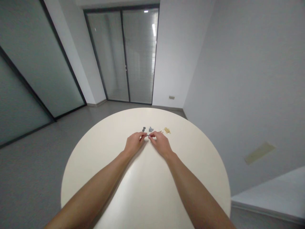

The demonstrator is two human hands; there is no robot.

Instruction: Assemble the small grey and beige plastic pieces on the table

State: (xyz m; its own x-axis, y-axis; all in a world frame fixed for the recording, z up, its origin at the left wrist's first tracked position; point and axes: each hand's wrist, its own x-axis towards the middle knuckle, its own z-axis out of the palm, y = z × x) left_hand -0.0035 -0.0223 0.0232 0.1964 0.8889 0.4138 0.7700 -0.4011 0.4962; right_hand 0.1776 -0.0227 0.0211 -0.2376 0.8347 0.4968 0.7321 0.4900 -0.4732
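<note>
Both hands meet over the far half of the table, fingertips almost touching. My left hand (135, 142) pinches a small grey piece (147, 135), too tiny to name more closely. From the other side, my right hand (161, 142) closes its thumb and fingers on the same piece. Just beyond the fingers lie a few dark grey pieces (144, 129) and a small group of blue-grey pieces (151, 129). Some white pieces (161, 131) sit behind my right hand, partly hidden by it. A little pile of tan pieces (167, 130) rests to their right.
The round cream table (107, 140) fills the middle of the view, its curved edge all around. A grey wall (250, 79) stands close on the right. Behind are glass doors (124, 57) with blinds, and frosted panels (35, 63) on the left.
</note>
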